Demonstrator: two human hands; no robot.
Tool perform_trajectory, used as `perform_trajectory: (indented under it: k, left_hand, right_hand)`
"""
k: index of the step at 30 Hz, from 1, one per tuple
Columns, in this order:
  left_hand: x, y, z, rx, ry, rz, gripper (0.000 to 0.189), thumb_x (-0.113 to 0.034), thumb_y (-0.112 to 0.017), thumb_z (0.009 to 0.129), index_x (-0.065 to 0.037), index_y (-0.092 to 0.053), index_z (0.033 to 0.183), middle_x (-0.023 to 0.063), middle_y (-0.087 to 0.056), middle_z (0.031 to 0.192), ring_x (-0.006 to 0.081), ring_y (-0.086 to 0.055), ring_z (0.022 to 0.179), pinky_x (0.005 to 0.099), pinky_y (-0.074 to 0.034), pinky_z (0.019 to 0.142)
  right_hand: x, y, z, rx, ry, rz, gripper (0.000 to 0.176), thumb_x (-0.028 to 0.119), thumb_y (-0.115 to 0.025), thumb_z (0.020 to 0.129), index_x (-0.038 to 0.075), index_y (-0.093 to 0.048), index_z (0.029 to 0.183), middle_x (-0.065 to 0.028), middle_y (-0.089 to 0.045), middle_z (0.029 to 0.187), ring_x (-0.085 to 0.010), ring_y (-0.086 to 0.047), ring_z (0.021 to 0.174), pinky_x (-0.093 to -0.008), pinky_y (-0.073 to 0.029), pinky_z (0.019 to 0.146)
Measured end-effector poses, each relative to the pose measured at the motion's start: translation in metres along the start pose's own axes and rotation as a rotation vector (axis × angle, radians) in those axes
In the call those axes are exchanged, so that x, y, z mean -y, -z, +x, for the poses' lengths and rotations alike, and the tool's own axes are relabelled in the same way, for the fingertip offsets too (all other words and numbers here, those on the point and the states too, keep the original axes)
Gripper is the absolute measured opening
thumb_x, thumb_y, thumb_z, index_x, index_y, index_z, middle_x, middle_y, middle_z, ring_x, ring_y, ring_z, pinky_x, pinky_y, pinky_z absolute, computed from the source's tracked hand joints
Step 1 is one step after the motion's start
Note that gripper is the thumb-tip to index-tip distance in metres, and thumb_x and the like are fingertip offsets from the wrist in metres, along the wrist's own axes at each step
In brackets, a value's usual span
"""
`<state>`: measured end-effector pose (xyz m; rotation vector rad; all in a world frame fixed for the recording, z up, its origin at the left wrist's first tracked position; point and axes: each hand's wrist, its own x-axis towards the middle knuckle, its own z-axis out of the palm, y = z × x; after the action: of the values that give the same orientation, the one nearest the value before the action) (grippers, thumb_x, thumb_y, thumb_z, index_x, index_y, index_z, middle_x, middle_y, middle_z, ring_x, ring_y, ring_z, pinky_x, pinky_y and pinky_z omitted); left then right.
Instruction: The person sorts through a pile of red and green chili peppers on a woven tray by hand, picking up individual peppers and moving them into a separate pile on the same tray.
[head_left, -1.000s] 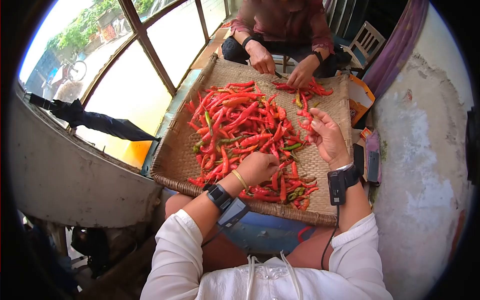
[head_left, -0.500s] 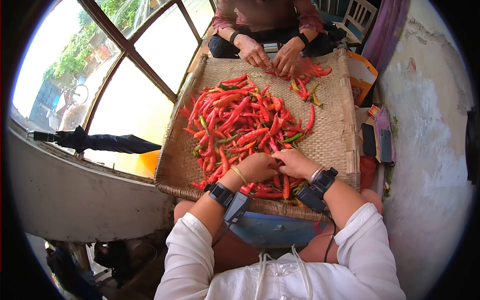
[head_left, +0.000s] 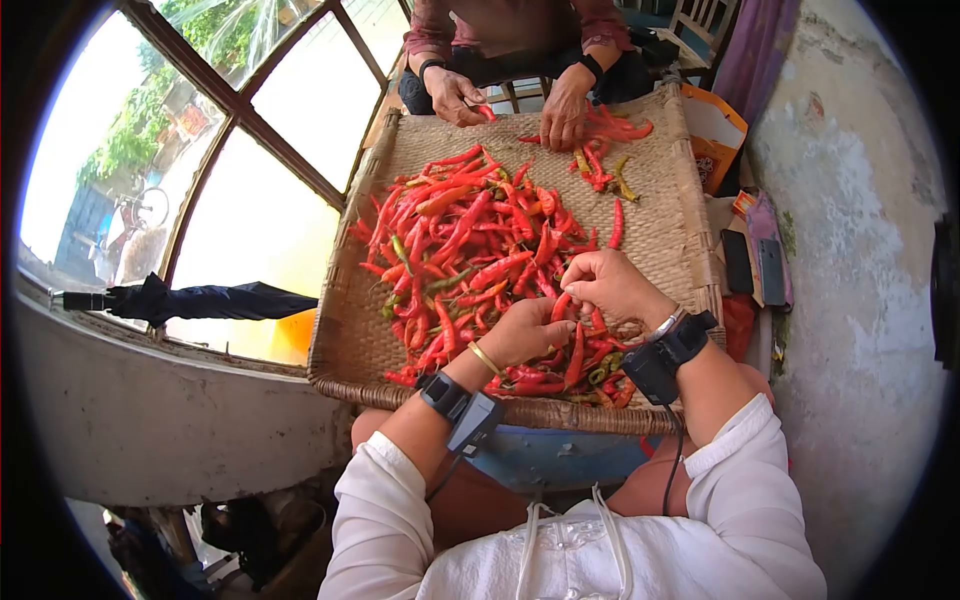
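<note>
Two hands meet over a woven tray (head_left: 665, 225). The left hand (head_left: 522, 335) has its fingers curled tight and the right hand (head_left: 612, 285) has its fingertips bunched together. Both pinch one red chili (head_left: 563, 305) between them, just above the near end of the chili pile (head_left: 470, 235) heaped on the tray. Across the tray, another person's hand (head_left: 565, 118) rests by a smaller cluster (head_left: 600, 160). A window (head_left: 260, 200) stands at left, a rough plaster wall (head_left: 860, 260) at right.

Clutter by the window (head_left: 255, 215)
A folded umbrella (head_left: 200, 300) lies along its bottom edge; two phones (head_left: 738, 262) sit just beside the tray's (head_left: 660, 235) right edge.
</note>
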<state>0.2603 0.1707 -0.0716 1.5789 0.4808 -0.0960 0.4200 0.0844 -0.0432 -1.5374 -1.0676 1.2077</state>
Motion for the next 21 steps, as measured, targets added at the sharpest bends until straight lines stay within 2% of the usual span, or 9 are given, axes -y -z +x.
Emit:
perform_trajectory:
  k: [3, 6, 8, 9, 10, 14, 16, 18, 21]
  left_hand:
    - [0.010, 0.002, 0.002, -0.041, -0.012, 0.071, 0.016, -0.016, -0.058, 0.083, -0.003, -0.058, 0.092, 0.0010, -0.057, 0.069, 0.0063, -0.051, 0.061, 0.0216, -0.042, 0.053]
    - [0.012, 0.004, 0.002, -0.123, -0.091, 0.284, 0.019, -0.019, -0.059, 0.080, -0.003, -0.060, 0.090, 0.0071, -0.060, 0.069, 0.0147, -0.056, 0.063, 0.0293, -0.045, 0.057]
    - [0.009, 0.006, 0.000, -0.185, -0.151, 0.466, 0.019, -0.021, -0.059, 0.079, -0.004, -0.061, 0.088, 0.0104, -0.061, 0.071, 0.0199, -0.059, 0.064, 0.0329, -0.046, 0.059]
    - [0.009, 0.006, -0.001, -0.253, -0.186, 0.633, 0.019, -0.022, -0.058, 0.078, -0.005, -0.061, 0.085, 0.0127, -0.061, 0.074, 0.0249, -0.059, 0.068, 0.0364, -0.046, 0.061]
    - [0.008, 0.006, -0.001, -0.320, -0.222, 0.799, 0.021, -0.024, -0.058, 0.076, -0.005, -0.061, 0.083, 0.0151, -0.061, 0.076, 0.0298, -0.060, 0.073, 0.0398, -0.047, 0.064]
    - [0.008, 0.007, -0.003, -0.270, -0.095, 0.893, 0.023, -0.025, -0.060, 0.074, -0.006, -0.062, 0.087, 0.0150, -0.061, 0.083, 0.0319, -0.058, 0.078, 0.0409, -0.046, 0.070]
    - [0.010, 0.009, -0.002, -0.064, 0.001, 0.958, 0.025, -0.027, -0.060, 0.074, -0.006, -0.062, 0.088, 0.0142, -0.061, 0.082, 0.0304, -0.058, 0.080, 0.0403, -0.045, 0.071]
    - [0.006, 0.006, -0.005, -0.068, 0.011, 1.007, 0.025, -0.027, -0.060, 0.073, -0.007, -0.062, 0.087, 0.0138, -0.060, 0.081, 0.0303, -0.057, 0.080, 0.0400, -0.045, 0.071]
    - [0.027, 0.010, 0.000, -0.054, -0.052, 1.067, 0.025, -0.028, -0.060, 0.071, -0.007, -0.063, 0.085, 0.0130, -0.059, 0.080, 0.0297, -0.056, 0.080, 0.0396, -0.045, 0.070]
  right_hand:
    - [0.006, 0.022, -0.001, -0.084, -0.057, -0.005, 0.007, 0.006, -0.055, 0.082, 0.000, -0.056, 0.080, -0.0017, -0.057, 0.066, -0.0058, -0.054, 0.053, -0.0196, -0.044, 0.047]
    - [-0.008, 0.046, 0.006, -0.450, 0.061, 0.424, 0.020, 0.010, -0.054, 0.084, -0.001, -0.052, 0.101, -0.0041, -0.059, 0.074, -0.0072, -0.056, 0.058, -0.0203, -0.045, 0.048]
    - [-0.008, 0.053, 0.005, -0.766, 0.120, 0.798, 0.043, 0.013, -0.054, 0.085, -0.001, -0.037, 0.122, -0.0067, -0.059, 0.082, -0.0094, -0.058, 0.065, -0.0210, -0.046, 0.050]
    - [-0.014, 0.056, 0.005, -0.721, 0.069, 0.825, 0.063, 0.012, -0.055, 0.083, 0.002, -0.019, 0.134, -0.0076, -0.058, 0.085, -0.0105, -0.058, 0.065, -0.0228, -0.047, 0.052]
    - [-0.021, 0.053, 0.007, -0.725, 0.067, 0.828, 0.063, 0.012, -0.055, 0.083, 0.002, -0.019, 0.134, -0.0076, -0.058, 0.085, -0.0105, -0.058, 0.065, -0.0228, -0.047, 0.052]
    - [-0.025, 0.021, 0.011, -0.098, -0.222, 0.251, 0.039, 0.018, -0.055, 0.084, -0.002, -0.046, 0.116, -0.0074, -0.060, 0.085, -0.0115, -0.060, 0.068, -0.0240, -0.048, 0.056]
    - [-0.044, 0.001, 0.018, 0.074, -0.076, -0.217, 0.028, 0.018, -0.060, 0.077, 0.002, -0.059, 0.100, -0.0087, -0.062, 0.087, -0.0185, -0.061, 0.069, -0.0299, -0.049, 0.061]
    - [-0.053, -0.014, 0.014, 0.156, 0.011, -0.643, 0.028, 0.018, -0.064, 0.072, 0.005, -0.061, 0.096, -0.0116, -0.063, 0.087, -0.0258, -0.061, 0.077, -0.0347, -0.048, 0.069]
    - [-0.057, -0.026, 0.009, 0.183, -0.027, -0.668, 0.026, 0.020, -0.068, 0.068, 0.006, -0.061, 0.090, -0.0123, -0.063, 0.084, -0.0282, -0.059, 0.081, -0.0364, -0.046, 0.072]
